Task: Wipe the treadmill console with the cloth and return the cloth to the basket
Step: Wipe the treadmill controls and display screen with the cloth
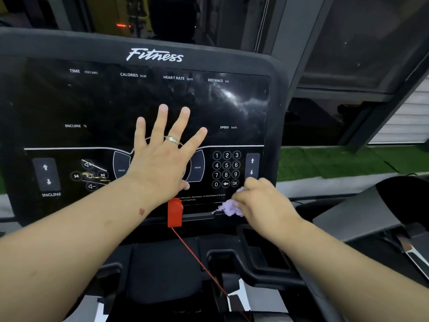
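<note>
The glossy black console (130, 105) fills the frame's centre; the left hand (160, 159) is spread flat; the lilac cloth (228, 206) is bunched in the right hand (264, 203); green turf (336, 161) is seen at right.

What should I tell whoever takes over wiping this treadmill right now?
Left hand: open, fingers spread flat on the middle of the console.
Right hand: holds the bunched purple cloth at the console's lower right edge, below the number keys.
Done: cannot tell; smears show upper right.
Left: finish wiping, then return the cloth to the basket, which is not in view.
</note>
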Demonstrator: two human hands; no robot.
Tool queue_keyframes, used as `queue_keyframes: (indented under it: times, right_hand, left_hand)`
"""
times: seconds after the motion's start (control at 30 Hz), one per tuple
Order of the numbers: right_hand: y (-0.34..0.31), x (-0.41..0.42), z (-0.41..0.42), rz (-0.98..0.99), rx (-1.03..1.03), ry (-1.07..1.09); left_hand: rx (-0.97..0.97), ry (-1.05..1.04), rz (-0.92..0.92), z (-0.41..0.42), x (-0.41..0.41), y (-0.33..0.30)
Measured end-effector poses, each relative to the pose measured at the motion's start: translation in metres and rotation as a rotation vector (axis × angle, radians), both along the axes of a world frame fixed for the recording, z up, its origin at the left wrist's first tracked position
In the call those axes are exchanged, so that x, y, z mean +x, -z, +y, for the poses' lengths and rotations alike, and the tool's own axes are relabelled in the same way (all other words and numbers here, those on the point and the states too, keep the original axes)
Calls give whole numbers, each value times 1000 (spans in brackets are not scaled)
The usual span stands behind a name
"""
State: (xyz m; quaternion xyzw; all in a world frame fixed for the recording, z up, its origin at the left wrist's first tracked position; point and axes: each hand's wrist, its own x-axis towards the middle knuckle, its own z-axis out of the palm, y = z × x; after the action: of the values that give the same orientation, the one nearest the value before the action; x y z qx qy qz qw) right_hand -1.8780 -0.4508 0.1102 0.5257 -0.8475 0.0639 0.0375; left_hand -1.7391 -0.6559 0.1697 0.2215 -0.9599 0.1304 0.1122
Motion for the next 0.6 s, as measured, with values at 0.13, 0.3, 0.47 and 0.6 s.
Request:
queue_keyframes:
  times: [0.13,0.3,0.47,0.6]
  right_hand:
    - [0,16,-14,11,-65,46]
    - [-5,63,-56,-39,-58,-53]
    - [-1,27,-27,-92,-30,-80]
    - [2,-7,7,-3,-38,41]
  left_hand:
    - [-16,-20,-2,0,-2,2]
    - [-34,-22,5,1,-3,3]
    - [-11,-5,7,0,-1,2]
    - [-11,-5,1,-1,0,1]
